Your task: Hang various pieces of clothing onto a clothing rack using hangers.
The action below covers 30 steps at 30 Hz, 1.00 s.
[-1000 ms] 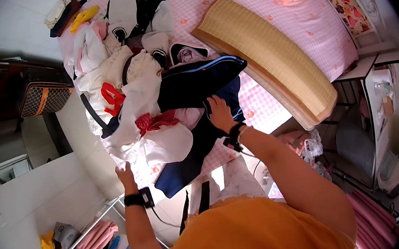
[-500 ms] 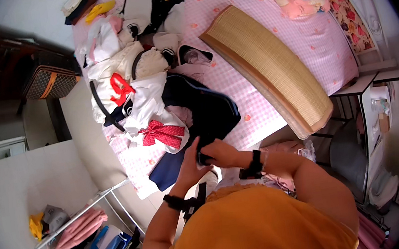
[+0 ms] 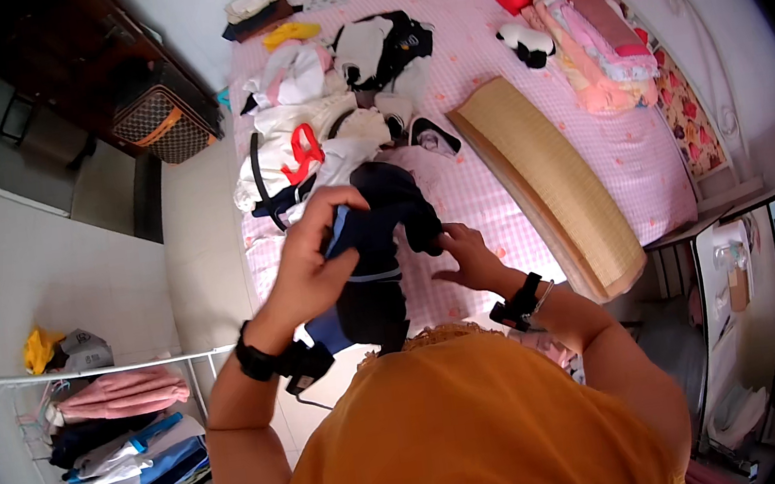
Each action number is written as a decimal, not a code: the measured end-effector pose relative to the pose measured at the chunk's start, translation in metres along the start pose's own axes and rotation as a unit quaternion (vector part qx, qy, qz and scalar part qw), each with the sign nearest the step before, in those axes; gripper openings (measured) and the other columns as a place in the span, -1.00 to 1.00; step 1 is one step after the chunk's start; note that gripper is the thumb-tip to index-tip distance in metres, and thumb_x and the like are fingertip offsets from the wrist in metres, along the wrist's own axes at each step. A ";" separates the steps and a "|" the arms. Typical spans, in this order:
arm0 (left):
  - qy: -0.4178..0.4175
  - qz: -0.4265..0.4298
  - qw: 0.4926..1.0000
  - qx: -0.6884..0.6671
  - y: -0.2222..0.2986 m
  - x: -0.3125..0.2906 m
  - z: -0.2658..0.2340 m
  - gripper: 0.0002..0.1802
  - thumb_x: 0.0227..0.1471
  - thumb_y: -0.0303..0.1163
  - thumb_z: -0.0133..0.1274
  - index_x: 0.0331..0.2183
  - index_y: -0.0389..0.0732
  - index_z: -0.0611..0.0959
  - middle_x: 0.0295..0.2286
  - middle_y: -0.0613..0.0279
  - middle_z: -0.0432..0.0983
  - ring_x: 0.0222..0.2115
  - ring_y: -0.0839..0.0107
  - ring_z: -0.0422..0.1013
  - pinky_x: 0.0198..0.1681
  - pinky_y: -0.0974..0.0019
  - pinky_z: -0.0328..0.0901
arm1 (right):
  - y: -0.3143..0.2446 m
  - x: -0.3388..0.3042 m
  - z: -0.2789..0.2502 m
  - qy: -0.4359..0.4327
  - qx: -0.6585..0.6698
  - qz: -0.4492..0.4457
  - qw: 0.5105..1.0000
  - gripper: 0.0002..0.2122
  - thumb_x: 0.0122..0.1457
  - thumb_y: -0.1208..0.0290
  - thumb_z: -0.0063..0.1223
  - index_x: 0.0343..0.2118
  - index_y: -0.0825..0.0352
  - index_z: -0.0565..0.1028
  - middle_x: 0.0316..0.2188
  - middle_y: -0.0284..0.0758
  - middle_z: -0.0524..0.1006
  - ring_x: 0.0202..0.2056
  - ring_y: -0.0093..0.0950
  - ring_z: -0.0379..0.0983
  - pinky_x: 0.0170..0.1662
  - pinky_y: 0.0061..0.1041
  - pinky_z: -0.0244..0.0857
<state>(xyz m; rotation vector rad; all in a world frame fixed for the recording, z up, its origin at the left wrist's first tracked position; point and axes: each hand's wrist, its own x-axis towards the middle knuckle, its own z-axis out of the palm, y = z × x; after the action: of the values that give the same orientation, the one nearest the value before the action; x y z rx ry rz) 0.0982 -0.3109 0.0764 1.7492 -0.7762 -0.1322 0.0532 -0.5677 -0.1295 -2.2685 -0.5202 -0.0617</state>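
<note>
A dark navy garment (image 3: 378, 243) with light blue trim hangs in front of me over the bed's near edge. My left hand (image 3: 307, 262) grips its left side, fingers curled over the blue edge and thumb on the near face. My right hand (image 3: 476, 258) is at the garment's other side, its fingertips against the black cloth and its thumb held apart. Behind the garment lie white clothes (image 3: 352, 157) and a red strip of cloth (image 3: 302, 153), partly covered by it.
A rolled woven mat (image 3: 552, 186) lies across the pink checked bed (image 3: 491, 62). Folded bedding (image 3: 593, 58) and a black-and-white plush toy (image 3: 528, 44) are at the far right. A clothes rack (image 3: 110, 367) stands left, a suitcase (image 3: 164, 120) beyond it, shelves (image 3: 742, 293) to the right.
The dark garment has been lifted from the bed and drawn toward me. My hands, close together before, have moved apart, and the view has shifted.
</note>
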 end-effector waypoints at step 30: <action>0.211 -0.057 0.970 -0.111 0.100 0.053 -0.129 -0.90 -0.05 -0.45 0.05 -0.50 -0.27 0.51 -0.67 0.40 0.39 -0.79 0.69 0.21 -0.80 0.64 0.04 | -0.222 0.207 -0.303 0.111 0.177 -0.060 0.976 -0.87 -0.03 0.49 0.14 -0.42 0.41 0.48 -0.47 -0.37 0.52 -0.46 -0.64 0.42 -0.33 -0.70 0.31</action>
<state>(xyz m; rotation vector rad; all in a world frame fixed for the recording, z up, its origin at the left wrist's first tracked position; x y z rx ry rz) 0.1563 -0.2468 0.2249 1.5360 -0.3359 0.0737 0.1930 -0.5795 0.2758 -1.8536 -0.5048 -0.2592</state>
